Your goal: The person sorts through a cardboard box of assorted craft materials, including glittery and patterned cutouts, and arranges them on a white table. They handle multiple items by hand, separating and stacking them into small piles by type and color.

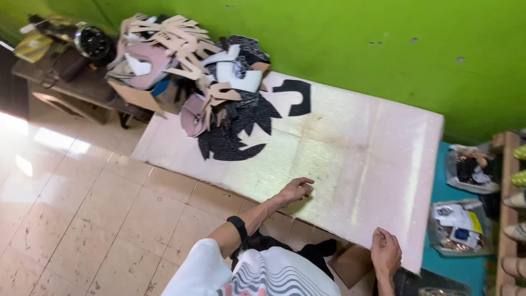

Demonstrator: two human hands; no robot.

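At the lower middle of the frame the left hand lies palm down on the pale tabletop, its grip spread loosely apart and holding nothing. A black wristband sits on that forearm. At the lower right the right hand clamps its grip on the tabletop's near edge. Well apart, in the upper left, a pile of cardboard patterns and black cut pieces covers the tabletop's far end.

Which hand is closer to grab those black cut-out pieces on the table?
Left, probably. The left hand rests flat on the table, on the side where the black pieces lie. The right hand grips the table's near edge, farther from them.
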